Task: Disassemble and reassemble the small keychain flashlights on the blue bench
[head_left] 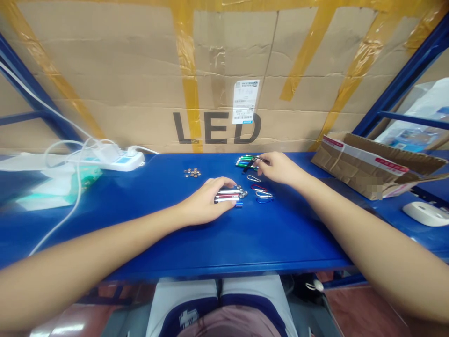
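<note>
In the head view, your left hand [203, 202] curls around the row of coloured tubes [227, 195] on the blue table [210, 250]; whether it grips them, I cannot tell; your right hand [278, 166] pinches a dark slim object [248, 166] by the far green tubes [241, 162]; carabiners [263, 194] lie nearer, on the right.

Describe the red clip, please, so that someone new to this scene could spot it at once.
Find the blue table in front of the cardboard printed LED. Right of the left hand, and just below the right hand in the picture, lie several looped clips. The red clip is the only red one, among silver and blue neighbours.
</note>
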The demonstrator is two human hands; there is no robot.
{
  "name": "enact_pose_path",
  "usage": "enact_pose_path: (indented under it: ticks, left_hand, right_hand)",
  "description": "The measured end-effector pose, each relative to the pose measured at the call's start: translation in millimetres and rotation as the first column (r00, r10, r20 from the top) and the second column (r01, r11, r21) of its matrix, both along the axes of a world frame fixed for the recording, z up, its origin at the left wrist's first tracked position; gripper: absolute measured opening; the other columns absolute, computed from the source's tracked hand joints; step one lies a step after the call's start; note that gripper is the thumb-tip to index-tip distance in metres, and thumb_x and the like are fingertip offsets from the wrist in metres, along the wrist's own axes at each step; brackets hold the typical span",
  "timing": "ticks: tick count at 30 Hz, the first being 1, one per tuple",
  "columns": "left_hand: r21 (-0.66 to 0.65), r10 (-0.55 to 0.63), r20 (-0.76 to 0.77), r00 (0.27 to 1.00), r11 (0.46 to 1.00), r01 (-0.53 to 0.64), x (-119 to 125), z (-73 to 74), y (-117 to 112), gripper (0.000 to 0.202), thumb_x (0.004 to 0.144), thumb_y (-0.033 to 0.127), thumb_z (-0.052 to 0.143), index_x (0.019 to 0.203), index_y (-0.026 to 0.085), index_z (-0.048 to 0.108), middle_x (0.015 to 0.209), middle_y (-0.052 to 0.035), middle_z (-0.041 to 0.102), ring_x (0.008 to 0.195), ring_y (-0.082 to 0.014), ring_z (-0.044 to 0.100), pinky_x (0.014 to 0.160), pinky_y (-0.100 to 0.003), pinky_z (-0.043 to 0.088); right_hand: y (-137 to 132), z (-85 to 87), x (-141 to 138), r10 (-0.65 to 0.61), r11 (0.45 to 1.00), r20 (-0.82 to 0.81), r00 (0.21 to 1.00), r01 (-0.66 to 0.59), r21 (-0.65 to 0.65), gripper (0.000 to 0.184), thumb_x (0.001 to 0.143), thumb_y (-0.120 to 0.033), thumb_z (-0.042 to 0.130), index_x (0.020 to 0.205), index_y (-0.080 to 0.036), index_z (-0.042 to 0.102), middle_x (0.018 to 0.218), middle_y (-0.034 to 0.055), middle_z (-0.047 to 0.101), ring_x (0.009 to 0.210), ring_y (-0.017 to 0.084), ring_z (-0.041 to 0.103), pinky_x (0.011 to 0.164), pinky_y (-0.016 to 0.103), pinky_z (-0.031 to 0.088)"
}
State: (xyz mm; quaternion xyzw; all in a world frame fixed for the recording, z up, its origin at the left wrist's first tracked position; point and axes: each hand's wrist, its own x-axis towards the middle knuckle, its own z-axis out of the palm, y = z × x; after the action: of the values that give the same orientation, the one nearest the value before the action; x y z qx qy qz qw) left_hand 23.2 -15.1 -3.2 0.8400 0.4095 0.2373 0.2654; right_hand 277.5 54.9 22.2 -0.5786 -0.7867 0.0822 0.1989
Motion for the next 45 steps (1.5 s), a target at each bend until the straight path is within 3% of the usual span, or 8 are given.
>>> enact_pose_path:
  ticks: [5,9,20,26,32,37,40,45]
  left_hand:
    - [0.002,-0.010,0.004,1.000,1.000,0.010,0,-0.8,1,0.043,0.090,0.039,0.059,0.130,0.024,0.054,0.135,-0.0069,0.058,0.129,-0.0256,0.050,0.113,-0.045,0.039]
    - [-0.002,-0.009,-0.002,1.000,1.000,0.009,0,-0.6,1,0.043,0.090,0.040,0.058,0.130,0.024,0.053,0.135,-0.0064,0.058,0.128,-0.0259,0.050,0.113,-0.046,0.040]
    - [0.023,-0.013,0.021,1.000,1.000,0.012,0,-1.5,0,0.041,0.088,0.037,0.060,0.127,0.024,0.055,0.134,-0.0077,0.060,0.127,-0.0274,0.052,0.111,-0.049,0.041]
    - [0.136,0.035,0.097,0.995,0.990,-0.048,0,-4.6,7,0.040,0.090,0.034,0.058,0.128,0.022,0.054,0.136,-0.0100,0.057,0.132,-0.0258,0.050,0.115,-0.047,0.038]
    - [0.246,0.141,0.218,0.966,0.950,-0.195,2,-3.2,12,0.046,0.092,0.037,0.057,0.134,0.020,0.049,0.139,-0.0124,0.054,0.132,-0.0254,0.050,0.114,-0.046,0.038]
    - [0.284,0.043,0.230,0.972,0.953,-0.109,3,-0.5,9,0.036,0.097,0.040,0.052,0.126,0.019,0.056,0.129,-0.0103,0.064,0.121,-0.0231,0.058,0.107,-0.039,0.044]
    - [0.277,-0.011,0.207,0.978,0.960,-0.047,2,2.4,7,0.029,0.101,0.035,0.041,0.116,0.019,0.059,0.119,-0.0085,0.069,0.109,-0.0209,0.063,0.098,-0.034,0.047]
    - [0.319,-0.006,0.145,0.989,0.947,-0.040,0,8.8,1,0.028,0.101,0.037,0.040,0.114,0.019,0.057,0.110,-0.0071,0.068,0.098,-0.0199,0.063,0.089,-0.032,0.048]
  right_hand:
    - [1,-1.3,-4,-0.048,0.999,0.038,0.998,0.048,0.004,0.021,0.096,-0.021,0.043,0.080,-0.019,0.056,0.091,0.0100,0.071,0.079,0.020,0.062,0.067,0.028,0.041]
    - [4,-5.2,-7,-0.035,0.998,-0.046,0.998,0.032,-0.058,0.025,0.098,-0.021,0.038,0.085,-0.019,0.059,0.099,0.0103,0.071,0.089,0.021,0.063,0.077,0.029,0.044]
    - [3,-5.7,-9,0.068,0.982,-0.097,0.993,-0.084,-0.167,0.032,0.096,-0.018,0.038,0.072,-0.018,0.060,0.082,0.0072,0.070,0.076,0.018,0.062,0.074,0.029,0.046]
    - [2,-7.1,-9,0.124,0.990,-0.212,0.969,-0.136,-0.042,0.031,0.098,-0.026,0.037,0.073,-0.019,0.055,0.077,0.0045,0.064,0.074,0.017,0.059,0.073,0.028,0.044]
    - [-30,2.9,-35,0.264,0.962,-0.343,0.902,-0.272,0.024,0.036,0.102,-0.037,0.031,0.074,-0.021,0.045,0.073,0.0009,0.054,0.069,0.015,0.051,0.069,0.028,0.041]
    - [-57,7.3,-52,0.482,0.875,-0.162,0.861,-0.464,0.138,0.027,0.102,-0.034,0.031,0.081,-0.022,0.042,0.081,0.0031,0.055,0.071,0.017,0.048,0.070,0.031,0.039]
    - [-65,9.3,-53,0.470,0.872,0.016,0.883,-0.467,0.146,0.026,0.102,-0.036,0.032,0.082,-0.022,0.040,0.080,0.0043,0.055,0.070,0.018,0.047,0.069,0.032,0.036]
    - [-63,12.1,-47,0.452,0.871,0.136,0.882,-0.469,0.149,0.025,0.102,-0.037,0.031,0.083,-0.023,0.038,0.080,0.0047,0.055,0.068,0.019,0.046,0.067,0.032,0.034]
